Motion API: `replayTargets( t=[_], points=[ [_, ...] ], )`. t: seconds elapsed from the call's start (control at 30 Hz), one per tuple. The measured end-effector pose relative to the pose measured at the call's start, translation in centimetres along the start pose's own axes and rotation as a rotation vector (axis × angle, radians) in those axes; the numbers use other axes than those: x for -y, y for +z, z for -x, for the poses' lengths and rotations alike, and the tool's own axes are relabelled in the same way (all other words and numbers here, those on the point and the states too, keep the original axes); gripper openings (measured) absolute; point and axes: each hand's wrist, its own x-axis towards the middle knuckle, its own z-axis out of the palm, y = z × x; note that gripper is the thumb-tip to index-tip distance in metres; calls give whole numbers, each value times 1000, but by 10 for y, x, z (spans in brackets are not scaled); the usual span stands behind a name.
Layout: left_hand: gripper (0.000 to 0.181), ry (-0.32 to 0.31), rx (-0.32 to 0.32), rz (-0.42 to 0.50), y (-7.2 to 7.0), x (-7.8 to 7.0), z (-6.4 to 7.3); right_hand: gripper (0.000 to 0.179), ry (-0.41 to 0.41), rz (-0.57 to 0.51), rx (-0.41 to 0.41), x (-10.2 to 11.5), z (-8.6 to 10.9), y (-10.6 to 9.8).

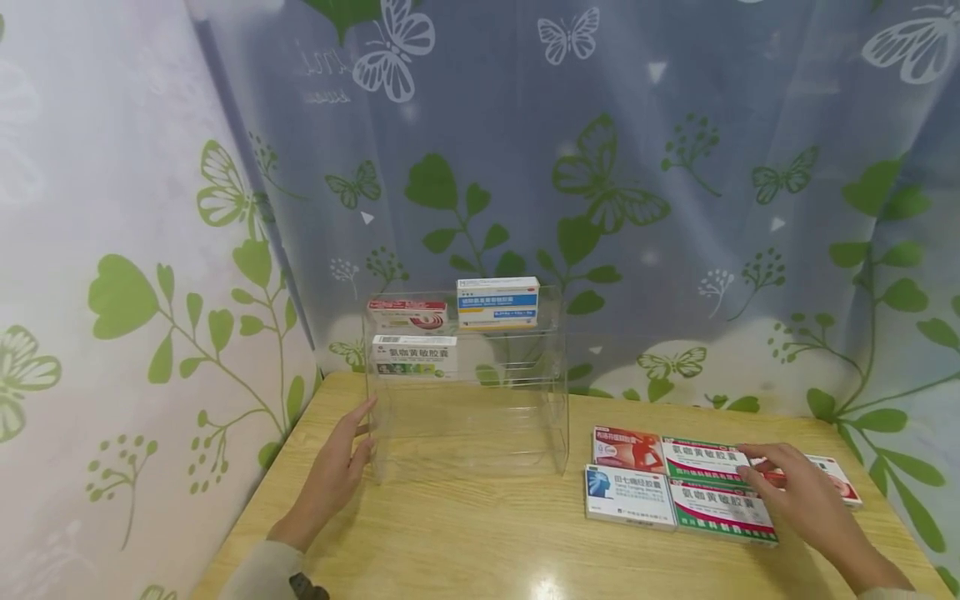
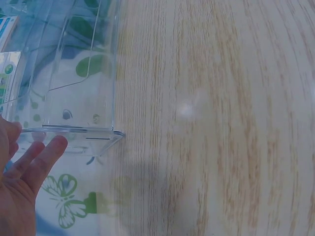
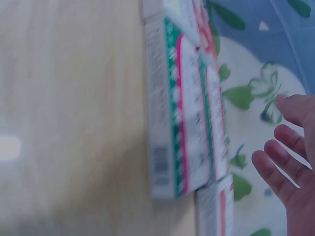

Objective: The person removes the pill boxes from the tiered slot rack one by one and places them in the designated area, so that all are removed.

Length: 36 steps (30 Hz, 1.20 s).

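My left hand [image 1: 336, 457] is at the left side wall of a clear tiered display rack [image 1: 562, 417], its fingertips against the panel in the left wrist view. Over the medicine boxes on the right hovers my right hand [image 1: 801, 492], fingers loosely extended and holding nothing. Beneath and beside it lie two green-and-white medicine boxes, one behind [image 1: 705, 461] and one in front [image 1: 722, 510]. A white-and-red box [image 1: 840, 479] is partly hidden behind that hand. To the left are a red box [image 1: 627, 450] and a white box with a blue picture [image 1: 628, 500].
On the rack's top tier stand a red-and-white box [image 1: 407, 317] and a blue-and-white box [image 1: 497, 304]. A white box with a green strip [image 1: 414, 354] stands one tier lower. A patterned curtain [image 1: 480, 167] hangs behind the wooden table [image 1: 465, 542].
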Motion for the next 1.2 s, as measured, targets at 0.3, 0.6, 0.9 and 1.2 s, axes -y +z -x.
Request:
replayTargets(
  t=[0.3,0.6,0.9,1.2],
  points=[
    [68,19,-1,10,-1,-1,0,36,-71,-95,-27,50,-35,6],
    [67,12,-6,5,1,1,2,34,-155,-198,-57,111,-74,21],
    [68,5,-1,2,-1,0,1,34,-212,-320,-42,169,-117,37],
    [67,28,-7,-11,-1,0,0,34,-245,-402,6,228,-152,46]
  ],
)
